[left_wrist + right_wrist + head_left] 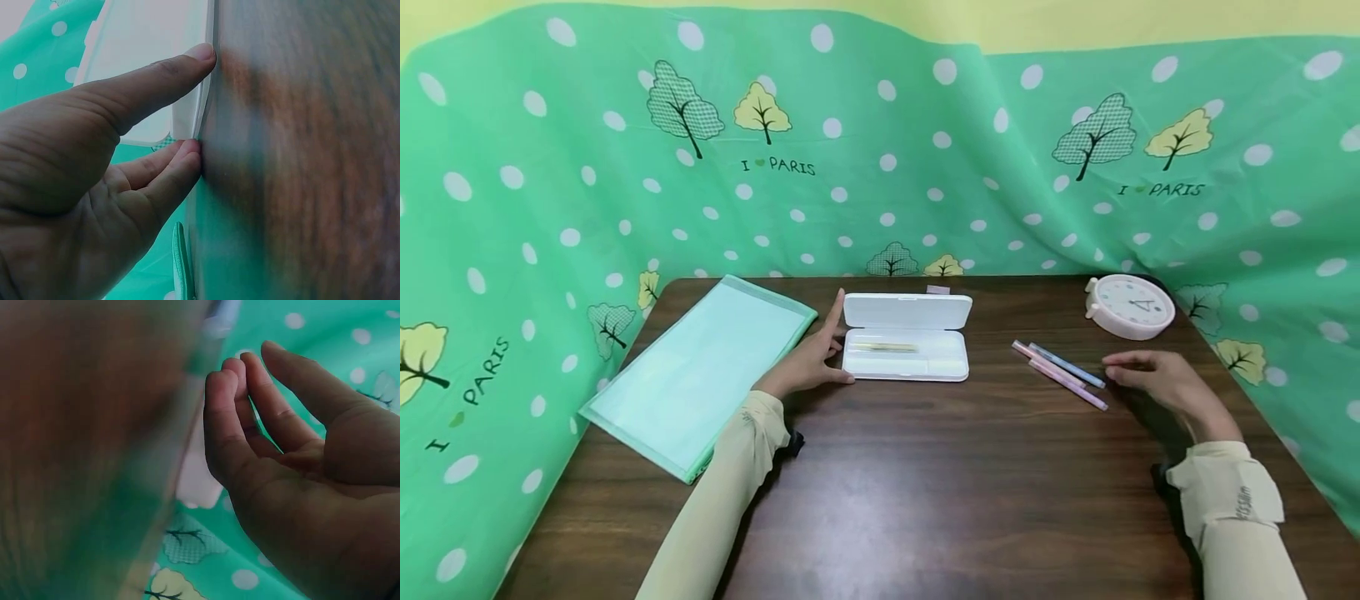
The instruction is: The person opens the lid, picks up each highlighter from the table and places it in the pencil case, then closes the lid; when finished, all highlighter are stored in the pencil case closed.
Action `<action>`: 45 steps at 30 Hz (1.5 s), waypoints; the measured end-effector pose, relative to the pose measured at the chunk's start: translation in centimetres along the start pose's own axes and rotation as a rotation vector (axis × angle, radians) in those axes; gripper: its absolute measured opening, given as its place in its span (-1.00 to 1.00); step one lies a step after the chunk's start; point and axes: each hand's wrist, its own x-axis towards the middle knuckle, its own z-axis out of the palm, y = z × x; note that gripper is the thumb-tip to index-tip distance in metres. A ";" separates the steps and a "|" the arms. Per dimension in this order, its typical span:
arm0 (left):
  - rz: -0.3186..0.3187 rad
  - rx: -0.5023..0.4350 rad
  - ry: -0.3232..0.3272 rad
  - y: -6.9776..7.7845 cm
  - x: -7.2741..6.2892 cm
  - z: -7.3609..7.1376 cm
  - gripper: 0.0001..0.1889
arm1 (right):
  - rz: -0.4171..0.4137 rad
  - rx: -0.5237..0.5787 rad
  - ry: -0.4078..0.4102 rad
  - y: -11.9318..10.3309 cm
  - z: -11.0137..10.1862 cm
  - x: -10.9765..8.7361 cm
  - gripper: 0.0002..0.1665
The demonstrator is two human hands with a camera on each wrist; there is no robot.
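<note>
A white pencil case [906, 368] lies on the table with its lid raised at the back. Thin gold-coloured sticks [886, 347] rest in its upper compartment. At the case's left side is my left hand [808, 360]. Its thumb touches the front left corner and other fingertips meet the side, as the left wrist view shows. One finger points up beside the lid. My right hand [1165, 385] hovers with bent fingers and nothing between them, close to the right ends of a blue pen [1067, 365] and two pink pens [1078, 392].
A pale green-edged document pouch [700, 375] lies at the left, partly beneath my left forearm in the head view. A pink round clock [1131, 307] is at the back right. Behind the lid shows a small pinkish object [937, 290]. A green dotted curtain surrounds the table.
</note>
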 end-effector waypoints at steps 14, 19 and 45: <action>0.009 0.000 0.008 -0.2 -0.1 0.0 0.52 | -0.031 -0.002 -0.027 0.6 0.8 0.0 -0.43; 0.007 0.009 0.004 0.0 0.0 0.0 0.53 | -0.021 -0.003 -0.026 0.6 1.0 -0.1 -0.50; 0.025 0.008 0.007 -0.1 -0.1 0.0 0.53 | -0.033 0.001 -0.001 1.6 0.8 0.3 -0.49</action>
